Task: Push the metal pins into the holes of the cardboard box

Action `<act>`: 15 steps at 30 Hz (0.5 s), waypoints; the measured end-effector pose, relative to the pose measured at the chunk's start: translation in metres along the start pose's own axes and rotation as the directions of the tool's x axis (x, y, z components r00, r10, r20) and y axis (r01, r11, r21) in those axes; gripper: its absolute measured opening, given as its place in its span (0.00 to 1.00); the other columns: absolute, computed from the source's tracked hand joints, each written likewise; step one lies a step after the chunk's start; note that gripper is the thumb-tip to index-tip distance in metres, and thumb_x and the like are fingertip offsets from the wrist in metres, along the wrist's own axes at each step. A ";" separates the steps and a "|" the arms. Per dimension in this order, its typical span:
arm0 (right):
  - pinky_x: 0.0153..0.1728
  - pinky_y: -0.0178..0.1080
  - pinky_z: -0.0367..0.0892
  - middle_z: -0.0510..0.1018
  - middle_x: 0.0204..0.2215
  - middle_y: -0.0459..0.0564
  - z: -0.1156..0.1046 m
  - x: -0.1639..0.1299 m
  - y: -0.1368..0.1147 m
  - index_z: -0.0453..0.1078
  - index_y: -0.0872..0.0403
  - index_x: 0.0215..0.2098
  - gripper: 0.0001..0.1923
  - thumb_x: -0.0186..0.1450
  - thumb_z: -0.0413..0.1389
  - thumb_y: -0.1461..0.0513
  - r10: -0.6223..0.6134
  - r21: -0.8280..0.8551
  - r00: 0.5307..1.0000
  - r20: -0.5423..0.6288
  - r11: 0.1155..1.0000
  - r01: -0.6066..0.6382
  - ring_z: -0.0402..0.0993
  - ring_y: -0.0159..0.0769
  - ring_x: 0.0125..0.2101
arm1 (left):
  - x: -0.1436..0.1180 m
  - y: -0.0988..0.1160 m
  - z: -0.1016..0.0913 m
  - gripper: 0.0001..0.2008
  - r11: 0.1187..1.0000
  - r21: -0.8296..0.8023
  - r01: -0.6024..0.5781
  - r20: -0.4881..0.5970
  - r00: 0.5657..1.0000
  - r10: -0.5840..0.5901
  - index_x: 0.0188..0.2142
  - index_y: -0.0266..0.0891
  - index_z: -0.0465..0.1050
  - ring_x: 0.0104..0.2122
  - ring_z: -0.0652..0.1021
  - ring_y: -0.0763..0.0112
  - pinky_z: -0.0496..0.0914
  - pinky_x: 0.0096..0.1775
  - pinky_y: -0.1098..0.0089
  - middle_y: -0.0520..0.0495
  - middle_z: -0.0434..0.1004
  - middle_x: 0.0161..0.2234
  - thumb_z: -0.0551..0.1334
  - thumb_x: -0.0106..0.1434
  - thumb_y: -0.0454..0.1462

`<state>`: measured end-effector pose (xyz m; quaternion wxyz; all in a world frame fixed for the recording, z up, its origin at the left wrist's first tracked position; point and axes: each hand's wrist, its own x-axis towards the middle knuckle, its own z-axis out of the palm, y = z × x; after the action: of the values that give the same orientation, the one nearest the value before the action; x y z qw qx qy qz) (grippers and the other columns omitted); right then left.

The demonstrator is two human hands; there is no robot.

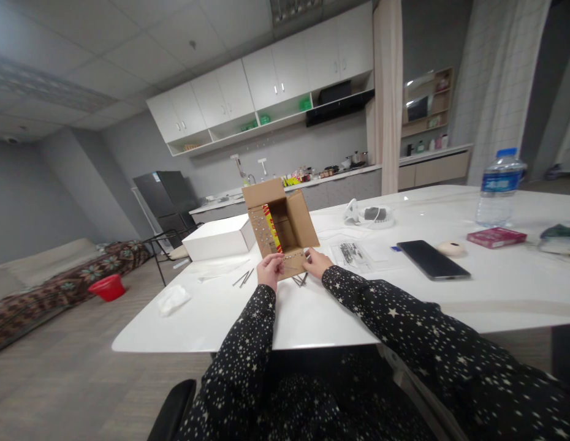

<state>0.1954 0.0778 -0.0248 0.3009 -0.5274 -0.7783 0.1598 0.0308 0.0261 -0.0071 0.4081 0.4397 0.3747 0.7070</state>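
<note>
From my remote seat I'm viewing a white table (307, 324), an open cardboard box (285, 229) sitting on it.
Left of the cardboard box, a white box (216, 242) is lying. At the cardboard box's near flap, the right hand (318, 263) is gripping the edge, while the left (270, 269) is pinching its fingertips, around what I can't tell. Right of the box, a phone (432, 260) is resting.

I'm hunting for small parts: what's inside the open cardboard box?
Inside the cardboard box, shadowed brown walls show, with a yellow-and-red strip along the opening's left side. Anything low behind the near flap is covered; I cannot tell.
</note>
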 end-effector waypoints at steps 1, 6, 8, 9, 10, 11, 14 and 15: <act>0.34 0.36 0.57 0.78 0.35 0.46 0.000 0.000 0.000 0.64 0.51 0.42 0.13 0.58 0.52 0.59 0.000 0.001 1.000 0.001 1.000 0.000 0.73 0.38 0.36 | 0.000 -0.001 0.000 0.08 1.000 0.017 -0.005 0.007 1.000 0.005 0.26 0.34 0.75 0.15 0.67 0.80 0.59 0.17 0.77 0.55 0.68 0.14 0.64 0.43 0.35; 0.34 0.36 0.57 0.78 0.35 0.46 0.000 -0.001 -0.001 0.64 0.51 0.42 0.13 0.59 0.52 0.58 0.006 0.004 1.000 0.004 1.000 -0.006 0.73 0.38 0.37 | -0.003 -0.003 0.001 0.08 0.991 0.133 -0.020 0.050 0.999 0.014 0.26 0.34 0.76 0.15 0.68 0.79 0.60 0.18 0.77 0.54 0.69 0.14 0.64 0.45 0.36; 0.34 0.36 0.57 0.78 0.35 0.46 0.000 -0.001 -0.001 0.63 0.51 0.42 0.13 0.59 0.52 0.58 0.008 0.001 1.000 0.005 1.000 -0.008 0.73 0.38 0.37 | -0.006 -0.004 0.003 0.08 0.982 0.186 -0.039 0.071 0.997 0.027 0.26 0.34 0.76 0.15 0.69 0.78 0.62 0.18 0.76 0.53 0.71 0.15 0.63 0.45 0.37; 0.34 0.36 0.58 0.78 0.35 0.46 0.000 -0.001 -0.001 0.63 0.51 0.43 0.13 0.59 0.52 0.58 0.009 -0.001 1.000 0.005 1.000 -0.009 0.73 0.38 0.37 | -0.007 -0.004 0.004 0.08 0.976 0.210 -0.051 0.084 0.996 0.034 0.25 0.34 0.76 0.15 0.70 0.78 0.64 0.19 0.76 0.52 0.72 0.15 0.63 0.46 0.37; 0.34 0.36 0.58 0.78 0.35 0.46 0.000 0.000 -0.001 0.63 0.51 0.43 0.13 0.59 0.52 0.58 0.011 -0.003 1.000 0.006 1.000 -0.011 0.73 0.38 0.37 | -0.009 -0.004 0.005 0.08 0.972 0.228 -0.059 0.098 0.995 0.037 0.25 0.34 0.75 0.15 0.70 0.78 0.65 0.19 0.75 0.52 0.72 0.15 0.63 0.46 0.37; 0.34 0.36 0.58 0.78 0.35 0.46 0.000 0.000 -0.001 0.63 0.51 0.43 0.14 0.59 0.52 0.58 0.014 -0.006 1.000 0.008 1.000 -0.014 0.73 0.38 0.37 | -0.010 -0.004 0.006 0.08 0.969 0.241 -0.064 0.111 0.993 0.038 0.25 0.35 0.75 0.14 0.70 0.78 0.66 0.19 0.75 0.52 0.73 0.15 0.63 0.46 0.38; 0.34 0.36 0.58 0.78 0.36 0.47 0.000 0.001 0.000 0.63 0.51 0.44 0.14 0.59 0.53 0.58 0.018 -0.011 1.000 0.013 1.000 -0.018 0.73 0.38 0.37 | -0.014 -0.002 0.007 0.08 0.967 0.249 -0.058 0.134 0.991 0.025 0.25 0.35 0.74 0.14 0.70 0.77 0.68 0.20 0.73 0.51 0.74 0.16 0.63 0.47 0.38; 0.34 0.36 0.58 0.78 0.36 0.47 0.000 0.001 0.000 0.63 0.51 0.44 0.15 0.59 0.53 0.58 0.019 -0.012 1.000 0.014 1.000 -0.019 0.73 0.38 0.37 | -0.014 -0.002 0.008 0.08 0.968 0.247 -0.052 0.133 0.991 0.019 0.26 0.34 0.74 0.14 0.71 0.77 0.68 0.20 0.73 0.51 0.74 0.16 0.63 0.47 0.38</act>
<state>0.1948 0.0784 -0.0247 0.2907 -0.5353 -0.7764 0.1619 0.0423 0.0152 -0.0107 0.3600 0.5392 0.4257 0.6312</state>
